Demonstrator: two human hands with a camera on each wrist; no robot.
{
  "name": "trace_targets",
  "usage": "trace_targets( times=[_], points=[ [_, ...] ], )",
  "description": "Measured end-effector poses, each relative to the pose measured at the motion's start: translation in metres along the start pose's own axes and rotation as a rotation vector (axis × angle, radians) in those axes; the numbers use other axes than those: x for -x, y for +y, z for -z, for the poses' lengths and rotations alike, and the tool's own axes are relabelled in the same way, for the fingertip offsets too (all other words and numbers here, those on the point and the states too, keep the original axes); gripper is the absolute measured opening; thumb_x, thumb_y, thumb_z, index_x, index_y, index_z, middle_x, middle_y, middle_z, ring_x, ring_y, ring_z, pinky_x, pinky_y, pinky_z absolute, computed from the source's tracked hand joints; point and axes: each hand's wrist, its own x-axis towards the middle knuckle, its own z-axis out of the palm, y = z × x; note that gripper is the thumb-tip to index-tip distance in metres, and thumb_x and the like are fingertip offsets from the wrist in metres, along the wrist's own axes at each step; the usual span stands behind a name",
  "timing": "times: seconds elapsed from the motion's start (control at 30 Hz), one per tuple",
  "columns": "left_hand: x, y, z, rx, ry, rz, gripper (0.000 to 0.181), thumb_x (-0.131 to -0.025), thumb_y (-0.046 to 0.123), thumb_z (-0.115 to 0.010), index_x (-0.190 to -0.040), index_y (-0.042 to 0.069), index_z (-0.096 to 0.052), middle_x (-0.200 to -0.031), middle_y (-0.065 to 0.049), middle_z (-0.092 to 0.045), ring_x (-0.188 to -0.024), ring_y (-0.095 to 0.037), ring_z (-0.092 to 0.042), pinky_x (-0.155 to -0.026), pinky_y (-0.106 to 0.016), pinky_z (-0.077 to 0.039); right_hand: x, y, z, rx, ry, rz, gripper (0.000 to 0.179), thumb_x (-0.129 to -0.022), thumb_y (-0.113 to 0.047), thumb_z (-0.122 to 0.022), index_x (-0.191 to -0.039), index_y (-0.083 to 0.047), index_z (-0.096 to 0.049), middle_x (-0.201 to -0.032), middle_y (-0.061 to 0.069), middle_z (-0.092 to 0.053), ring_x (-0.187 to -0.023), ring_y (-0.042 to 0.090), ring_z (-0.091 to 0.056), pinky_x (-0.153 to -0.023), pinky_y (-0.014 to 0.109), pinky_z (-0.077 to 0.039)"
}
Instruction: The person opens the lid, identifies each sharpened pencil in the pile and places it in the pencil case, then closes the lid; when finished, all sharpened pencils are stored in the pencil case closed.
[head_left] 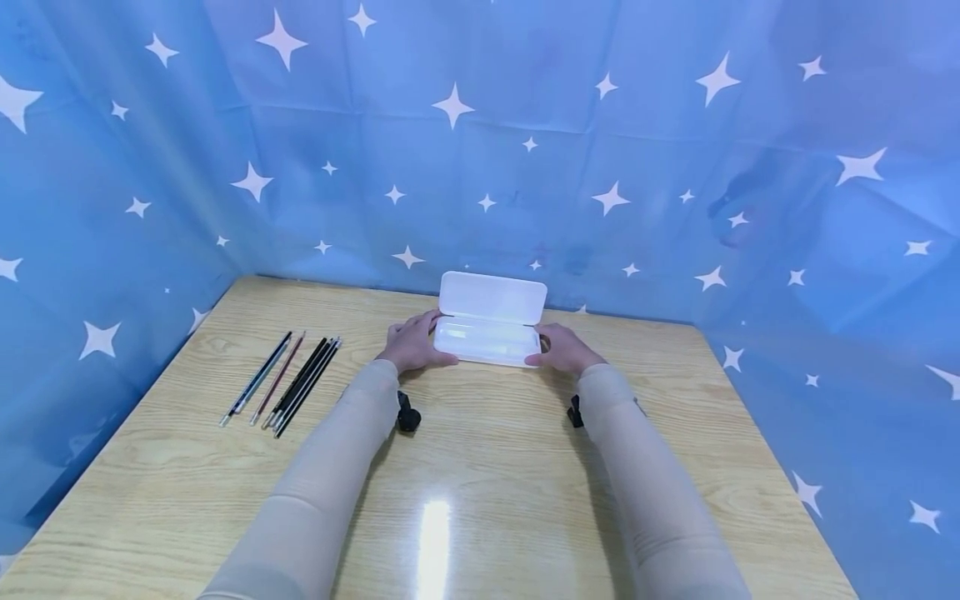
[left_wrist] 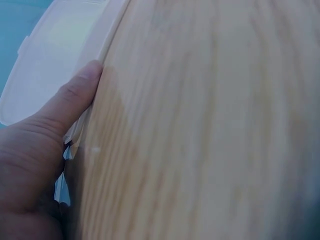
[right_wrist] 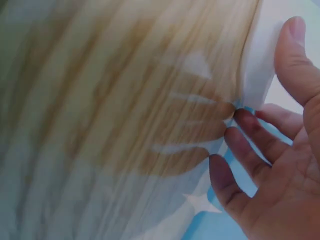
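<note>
The left hand (head_left: pixel 415 343) and right hand (head_left: pixel 564 348) are gripping opposite ends of the open white pencil case (head_left: pixel 487 339) near the far edge of the table (head_left: pixel 495 450), presumably steadying it from 2 sides; the pencils (head_left: pixel 279 377) are lying roughly parallel at left, perhaps for easy picking

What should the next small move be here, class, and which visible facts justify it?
Probably move the left grip off the case toward the pencils, leaving the right grip to steady it. Both grips are at the case's ends, its lid is open, no pencils show inside, and they lie over on the left grip's side.
</note>
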Motion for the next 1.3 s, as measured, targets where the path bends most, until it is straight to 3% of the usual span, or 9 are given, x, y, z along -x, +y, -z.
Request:
trace_targets(
  times=[0.23, 0.47, 0.6, 0.73, 0.8, 1.0, 1.3],
  points=[
    [0.001, -0.001, 0.004, -0.016, -0.029, -0.022, 0.112, -0.078, 0.057, -0.081, -0.164, 0.020, -0.019, -0.164, -0.008, -0.030, -0.149, -0.032, -0.027, -0.112, -0.055, -0.017, 0.007, -0.004, 0.003, 0.068, -0.007, -0.018, 0.088, -0.095, -0.047, -0.069, -0.161, -0.007, -0.027, -0.163, 0.021, -0.025, -0.150, 0.040, -0.022, -0.120, 0.054, -0.023],
    [0.017, 0.001, 0.023, 0.145, -0.079, -0.004, 0.110, -0.084, 0.048, -0.082, -0.164, 0.017, -0.013, -0.166, -0.012, -0.022, -0.153, -0.035, -0.017, -0.121, -0.056, -0.016, 0.008, -0.002, 0.002, 0.076, 0.003, -0.028, 0.090, -0.093, -0.050, -0.070, -0.161, -0.008, -0.027, -0.163, 0.019, -0.027, -0.150, 0.039, -0.024, -0.120, 0.054, -0.024],
    [0.028, -0.002, 0.039, 0.212, -0.054, -0.040, 0.085, -0.095, 0.033, -0.074, -0.161, 0.010, -0.025, -0.160, -0.016, -0.035, -0.147, -0.036, -0.032, -0.118, -0.053, -0.029, 0.006, 0.000, 0.003, 0.092, 0.000, -0.031, 0.091, -0.093, -0.053, -0.069, -0.161, -0.009, -0.027, -0.164, 0.019, -0.026, -0.150, 0.040, -0.023, -0.120, 0.055, -0.023],
    [0.042, -0.006, 0.056, 0.202, -0.024, -0.074, 0.057, -0.102, 0.020, -0.064, -0.152, 0.004, -0.042, -0.138, -0.016, -0.058, -0.131, -0.036, -0.052, -0.110, -0.051, -0.041, 0.005, 0.000, 0.004, 0.106, -0.005, -0.024, 0.090, -0.093, -0.051, -0.070, -0.161, -0.008, -0.027, -0.164, 0.020, -0.026, -0.151, 0.040, -0.023, -0.120, 0.056, -0.022],
    [0.051, -0.008, 0.065, 0.188, -0.017, -0.075, 0.050, -0.102, 0.017, -0.063, -0.148, 0.003, -0.047, -0.129, -0.016, -0.062, -0.123, -0.034, -0.056, -0.106, -0.050, -0.045, 0.005, 0.000, 0.005, 0.115, -0.008, -0.019, 0.090, -0.094, -0.050, -0.070, -0.160, -0.007, -0.027, -0.164, 0.020, -0.026, -0.151, 0.040, -0.023, -0.120, 0.056, -0.022],
    [0.072, -0.014, 0.086, 0.138, 0.017, -0.058, 0.041, -0.102, 0.015, -0.062, -0.140, 0.000, -0.055, -0.122, -0.018, -0.063, -0.116, -0.034, -0.059, -0.097, -0.049, -0.050, 0.006, -0.001, 0.005, 0.135, -0.004, -0.011, 0.089, -0.095, -0.049, -0.068, -0.160, -0.006, -0.026, -0.162, 0.021, -0.028, -0.150, 0.040, -0.025, -0.120, 0.055, -0.023],
    [0.096, -0.036, 0.113, 0.093, -0.001, 0.060, 0.038, -0.104, 0.012, -0.057, -0.138, -0.004, -0.054, -0.122, -0.022, -0.061, -0.108, -0.037, -0.062, -0.084, -0.043, -0.055, 0.011, -0.007, 0.004, 0.172, -0.001, 0.004, 0.085, -0.098, -0.046, -0.066, -0.160, -0.005, -0.026, -0.160, 0.021, -0.033, -0.148, 0.039, -0.028, -0.119, 0.054, -0.026]
  ],
)
